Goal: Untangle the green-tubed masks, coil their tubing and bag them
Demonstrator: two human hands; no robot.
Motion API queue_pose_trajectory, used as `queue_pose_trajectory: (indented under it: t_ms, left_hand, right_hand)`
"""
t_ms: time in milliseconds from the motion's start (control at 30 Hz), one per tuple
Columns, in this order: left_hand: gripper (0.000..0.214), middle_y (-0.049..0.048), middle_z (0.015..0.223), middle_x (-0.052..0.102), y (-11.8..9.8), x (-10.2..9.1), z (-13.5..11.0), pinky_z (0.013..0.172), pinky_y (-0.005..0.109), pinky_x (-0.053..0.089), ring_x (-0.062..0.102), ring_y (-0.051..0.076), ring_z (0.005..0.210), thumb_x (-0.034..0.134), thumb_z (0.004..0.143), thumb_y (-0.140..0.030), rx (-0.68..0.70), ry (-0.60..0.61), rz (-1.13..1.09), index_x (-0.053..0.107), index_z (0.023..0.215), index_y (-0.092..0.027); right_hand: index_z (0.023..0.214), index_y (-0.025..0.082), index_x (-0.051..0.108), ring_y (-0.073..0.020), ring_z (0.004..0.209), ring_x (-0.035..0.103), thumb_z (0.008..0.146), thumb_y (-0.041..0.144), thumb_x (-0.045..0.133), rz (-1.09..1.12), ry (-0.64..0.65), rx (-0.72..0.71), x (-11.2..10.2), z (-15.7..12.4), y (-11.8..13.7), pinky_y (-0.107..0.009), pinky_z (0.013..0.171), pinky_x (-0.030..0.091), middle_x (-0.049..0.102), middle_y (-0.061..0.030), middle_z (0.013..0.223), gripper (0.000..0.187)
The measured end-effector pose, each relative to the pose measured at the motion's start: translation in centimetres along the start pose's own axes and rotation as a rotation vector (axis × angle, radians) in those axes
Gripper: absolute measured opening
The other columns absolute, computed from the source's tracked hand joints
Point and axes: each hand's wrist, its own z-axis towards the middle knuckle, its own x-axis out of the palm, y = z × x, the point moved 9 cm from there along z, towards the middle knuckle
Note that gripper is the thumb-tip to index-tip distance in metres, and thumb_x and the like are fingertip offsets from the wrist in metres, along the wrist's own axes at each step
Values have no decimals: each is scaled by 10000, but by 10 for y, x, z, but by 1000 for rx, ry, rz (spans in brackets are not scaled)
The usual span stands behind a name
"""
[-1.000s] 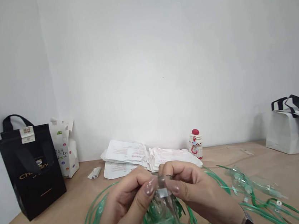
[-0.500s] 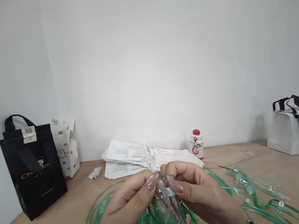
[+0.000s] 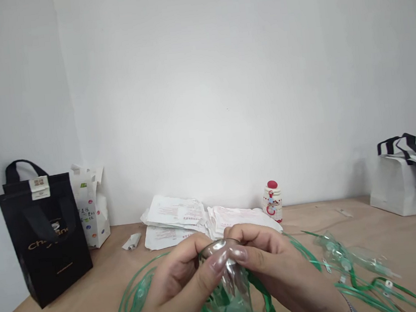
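Between my two hands is a clear green oxygen mask (image 3: pixel 235 300), its narrow end pointing away from me. My left hand (image 3: pixel 188 278) grips its left side, with the thumb on the metal nose strip and the fingers curled behind. From the right, my right hand (image 3: pixel 276 263) pinches the same end, its thumb tip close against the left one. The thumbs cover most of the strip. Under and around the mask lie coils of green tubing (image 3: pixel 125 305) and a green strap (image 3: pixel 269 304), partly hidden by my hands.
Another mask (image 3: pixel 333 249) with a clear bag and tubing lies at the right. Behind my hands are white printed packets (image 3: pixel 175 212) and a red-capped bottle (image 3: pixel 272 203). A black bag (image 3: pixel 49 244) and a white carton (image 3: pixel 96 209) stand left, a white bag (image 3: pixel 399 184) far right.
My thumbs have come together over the metal strip and the mask's end has tilted up, showing its rim. Both hands keep their hold. The view has shifted very slightly.
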Motion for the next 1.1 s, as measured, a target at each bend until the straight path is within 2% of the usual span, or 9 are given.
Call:
queue_pose_trajectory:
  t_ms: [167, 400, 667, 767, 867, 967, 1033, 1100]
  left_hand:
    - [148, 5, 689, 547, 0, -1, -4, 608, 234, 370, 461, 119, 659, 570, 823, -268, -10, 56, -116, 600, 705, -184]
    - [138, -15, 704, 540, 0, 2, -7, 616, 213, 374, 446, 105, 663, 571, 826, -259, -37, 95, -187, 574, 698, -207]
    - [139, -21, 705, 497, -4, 2, -2, 646, 229, 382, 440, 113, 678, 519, 857, -300, 63, 98, 0, 558, 760, -207]
    - [86, -28, 728, 521, -4, 7, -3, 680, 246, 403, 474, 125, 719, 620, 787, -266, 28, 104, 59, 549, 762, -223]
    - [206, -27, 748, 546, -3, 9, -4, 710, 279, 414, 492, 151, 762, 724, 673, -220, 3, 92, 110, 531, 745, -228]
    - [188, -30, 741, 549, -9, 7, -4, 718, 282, 406, 499, 150, 762, 711, 682, -221, 58, 58, 200, 532, 741, -226]
    - [161, -34, 742, 546, -13, 5, -4, 715, 273, 402, 510, 146, 767, 688, 709, -231, 85, 43, 278, 531, 746, -228]
    - [159, -43, 741, 532, -18, -2, -6, 708, 260, 403, 513, 136, 765, 680, 722, -236, 114, -16, 362, 525, 751, -232]
  right_hand:
    - [666, 159, 667, -125, 665, 467, 775, 381, 621, 50, -8, -56, 3, 0, 5, -241, 645, 370, 538, -3, 622, 252]
    - [656, 147, 643, -85, 584, 441, 732, 345, 682, 58, -3, -38, 2, 0, 2, -214, 566, 331, 539, 14, 615, 215]
    - [649, 144, 633, -89, 570, 426, 749, 328, 668, 32, -10, -68, 0, 1, 4, -220, 546, 324, 524, 15, 597, 212]
    - [643, 156, 632, -83, 546, 397, 752, 325, 665, 49, -23, -81, -4, 0, 4, -216, 514, 304, 512, 25, 584, 203]
    - [646, 156, 636, -86, 557, 401, 748, 331, 666, 26, -37, -92, -9, 0, 4, -221, 523, 309, 510, 23, 593, 205]
    - [636, 167, 633, -93, 564, 429, 753, 350, 655, -35, -24, -103, -6, 6, 6, -237, 568, 352, 514, 27, 589, 218]
    - [737, 197, 659, -117, 644, 505, 787, 347, 619, -146, -73, -153, -8, 8, 17, -266, 656, 406, 584, 9, 677, 163]
    - [960, 268, 645, -167, 871, 560, 822, 344, 577, -290, -210, -317, -18, -1, 42, -320, 801, 427, 637, -20, 940, 172]
